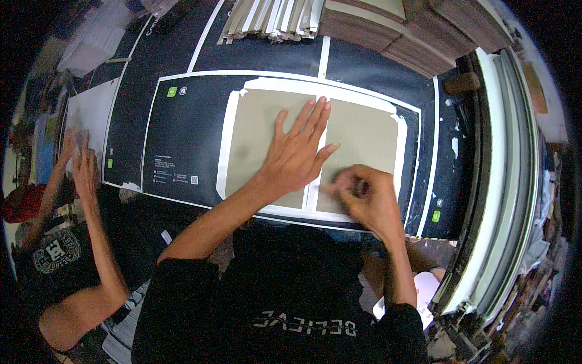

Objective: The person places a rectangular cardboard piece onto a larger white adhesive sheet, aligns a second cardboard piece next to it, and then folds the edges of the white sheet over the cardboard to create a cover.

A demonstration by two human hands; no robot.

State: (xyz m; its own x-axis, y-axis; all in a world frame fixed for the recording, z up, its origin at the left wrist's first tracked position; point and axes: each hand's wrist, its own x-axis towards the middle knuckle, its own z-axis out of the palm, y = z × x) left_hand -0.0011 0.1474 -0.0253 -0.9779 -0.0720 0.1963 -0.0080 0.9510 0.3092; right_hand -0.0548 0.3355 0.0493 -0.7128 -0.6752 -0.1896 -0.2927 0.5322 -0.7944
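My left hand [298, 151] lies flat with its fingers spread, pressing on a tan-grey board [254, 127]. Its fingertips reach the white strip [312, 197] that separates this board from a second tan-grey board [364, 139]. White paper borders [291, 84] frame both boards, with ragged corners at the top. Over the lower part of the second board, beside the strip, my right hand [370, 197] is closed with curled fingers and smeared by motion. Whatever it may hold is hidden.
Beneath the boards spreads a black printed sheet [182, 127] with white lines. Bundled strips [273, 18] and stacked brown boards [418, 30] stand at the back. A long pale metal rail [494, 182] runs along the right. A co-worker's hands [83, 164] touch a white sheet [94, 112] at left.
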